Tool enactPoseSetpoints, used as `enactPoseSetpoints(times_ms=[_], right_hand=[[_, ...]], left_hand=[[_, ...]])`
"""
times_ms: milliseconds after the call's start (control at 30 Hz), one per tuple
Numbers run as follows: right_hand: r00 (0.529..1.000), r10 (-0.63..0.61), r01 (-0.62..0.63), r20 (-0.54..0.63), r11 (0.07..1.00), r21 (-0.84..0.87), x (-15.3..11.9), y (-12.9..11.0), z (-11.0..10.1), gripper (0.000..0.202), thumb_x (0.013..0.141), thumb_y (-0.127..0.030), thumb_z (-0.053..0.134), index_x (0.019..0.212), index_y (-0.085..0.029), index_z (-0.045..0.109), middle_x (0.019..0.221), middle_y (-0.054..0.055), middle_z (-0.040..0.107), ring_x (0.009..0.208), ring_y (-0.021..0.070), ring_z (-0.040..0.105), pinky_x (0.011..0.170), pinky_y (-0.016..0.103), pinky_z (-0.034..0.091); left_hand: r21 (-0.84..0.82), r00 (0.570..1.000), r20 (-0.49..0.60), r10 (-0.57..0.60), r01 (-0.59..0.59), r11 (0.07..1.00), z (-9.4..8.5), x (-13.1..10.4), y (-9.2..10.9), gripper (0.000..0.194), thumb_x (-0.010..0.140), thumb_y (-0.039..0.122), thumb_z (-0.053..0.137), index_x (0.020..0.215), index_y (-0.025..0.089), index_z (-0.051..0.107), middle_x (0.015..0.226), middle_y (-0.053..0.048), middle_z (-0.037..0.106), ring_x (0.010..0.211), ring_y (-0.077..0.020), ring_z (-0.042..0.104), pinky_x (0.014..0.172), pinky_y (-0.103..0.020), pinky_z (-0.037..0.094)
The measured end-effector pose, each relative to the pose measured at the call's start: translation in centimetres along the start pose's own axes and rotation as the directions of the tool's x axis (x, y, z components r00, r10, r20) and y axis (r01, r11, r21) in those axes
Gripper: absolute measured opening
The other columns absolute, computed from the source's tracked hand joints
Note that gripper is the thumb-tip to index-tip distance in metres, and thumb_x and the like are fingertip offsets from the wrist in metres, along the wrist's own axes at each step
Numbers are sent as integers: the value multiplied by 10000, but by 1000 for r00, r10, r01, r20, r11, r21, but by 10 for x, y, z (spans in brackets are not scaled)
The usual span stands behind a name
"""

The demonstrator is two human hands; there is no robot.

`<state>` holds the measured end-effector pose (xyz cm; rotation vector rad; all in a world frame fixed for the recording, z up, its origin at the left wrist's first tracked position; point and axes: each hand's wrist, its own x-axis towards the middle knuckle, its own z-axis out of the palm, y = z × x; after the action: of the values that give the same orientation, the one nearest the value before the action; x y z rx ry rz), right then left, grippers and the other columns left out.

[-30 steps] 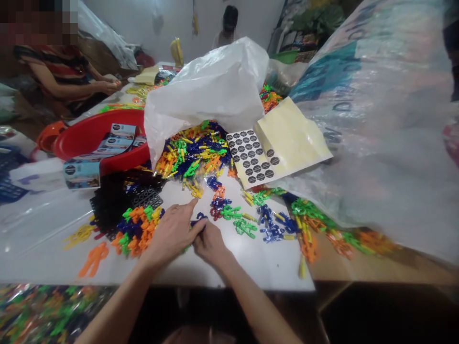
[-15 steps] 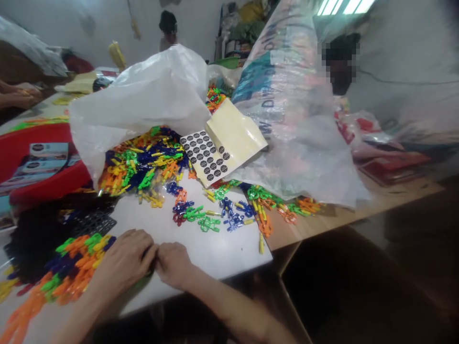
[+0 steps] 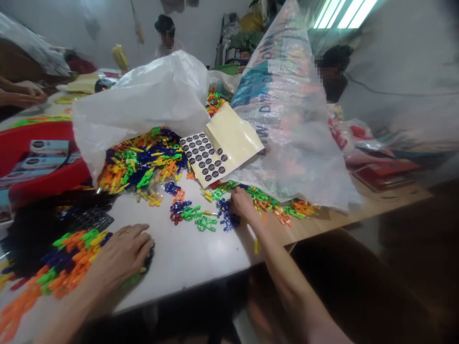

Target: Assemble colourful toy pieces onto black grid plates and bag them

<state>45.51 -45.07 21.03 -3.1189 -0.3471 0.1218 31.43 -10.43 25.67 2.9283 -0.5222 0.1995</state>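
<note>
My left hand (image 3: pixel 125 251) rests palm down near the table's front edge, its fingers curved over a dark and green item that shows only in part beneath them. Beside it lies a bundle of orange, green and blue plastic pieces (image 3: pixel 77 258). Farther right, my right hand (image 3: pixel 243 204) reaches to small blue pieces (image 3: pixel 226 215) below the sticker sheet; its fingers are bent together, and what they grip is hidden. Green pieces (image 3: pixel 206 223) lie on the white table top to its left. A sheet of round black stickers (image 3: pixel 202 155) lies behind, partly under a cream sheet (image 3: pixel 234 131).
A large heap of colourful pieces (image 3: pixel 143 160) spills from a white plastic bag (image 3: pixel 143 95). A tall filled sack (image 3: pixel 283 105) stands at the back right. A red basin (image 3: pixel 43 179) holds printed cards at the left. Other people are behind the table and at the left edge.
My right hand has left my left hand and moved up and right to the small blue pieces. My left hand stays near its place, its fingers more spread.
</note>
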Motion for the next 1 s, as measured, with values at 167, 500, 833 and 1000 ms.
enactPoseSetpoints(times_ms=[167, 500, 833, 1000], right_hand=[[975, -21, 8, -221, 998, -61, -21, -43, -14, 251, 910, -94, 383, 989, -126, 619, 1035, 147, 565, 967, 263, 477, 783, 358, 376], [743, -599, 662, -298, 723, 197, -92, -127, 40, 174, 904, -83, 457, 884, -159, 612, 917, 73, 601, 835, 190, 502, 758, 318, 372], [913, -399, 368, 83, 895, 250, -109, -207, 19, 190, 954, -230, 442, 1072, -159, 571, 905, 102, 668, 822, 230, 620, 668, 317, 439], [910, -403, 388, 99, 910, 147, -123, -181, 34, 192, 937, -273, 485, 1045, -165, 603, 959, 136, 629, 875, 265, 597, 695, 359, 477]], left_hand=[[94, 1000, -15, -22, 23, 995, -12, 2, 7, 359, 924, 408, 372, 976, 212, 668, 1225, -110, 604, 1108, -272, 561, 1037, -485, 315], [139, 982, 183, -37, 11, 990, -7, 1, 10, 311, 930, 194, 333, 864, 186, 637, 909, -85, 669, 915, -231, 609, 892, -429, 367], [174, 976, 197, -91, 57, 983, -8, 2, 14, 308, 933, 199, 331, 857, 186, 629, 890, -70, 659, 894, -228, 608, 894, -423, 369], [138, 974, 185, -129, 105, 985, -5, 3, 12, 312, 935, 226, 325, 830, 191, 617, 861, -50, 661, 862, -226, 610, 891, -422, 370]])
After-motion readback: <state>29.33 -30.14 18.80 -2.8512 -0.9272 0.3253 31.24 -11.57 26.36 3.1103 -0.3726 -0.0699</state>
